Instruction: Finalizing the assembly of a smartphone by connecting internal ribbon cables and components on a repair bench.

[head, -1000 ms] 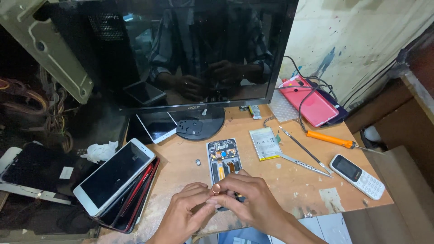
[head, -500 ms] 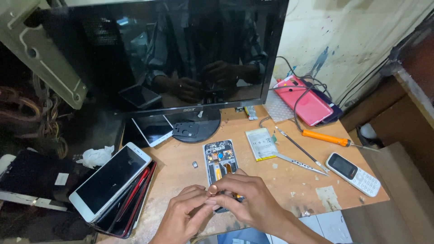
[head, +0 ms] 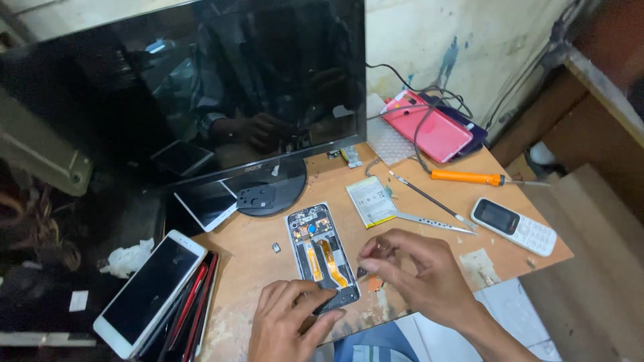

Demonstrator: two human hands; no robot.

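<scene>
Still, both hands [head: 295, 318] on opened phone [head: 322, 258].

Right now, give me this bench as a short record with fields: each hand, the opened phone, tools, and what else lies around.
left hand: presses the near end of the opened phone
right hand: fingers pinched beside the phone's right edge; what they hold is too small to tell
opened phone: back off, flat on the wooden table
tools: tweezers, orange screwdriver
nearby: battery, white keypad phone, monitor

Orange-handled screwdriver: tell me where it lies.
The orange-handled screwdriver lies on the wooden table's far right, between the pink phone and the white keypad phone.
</scene>
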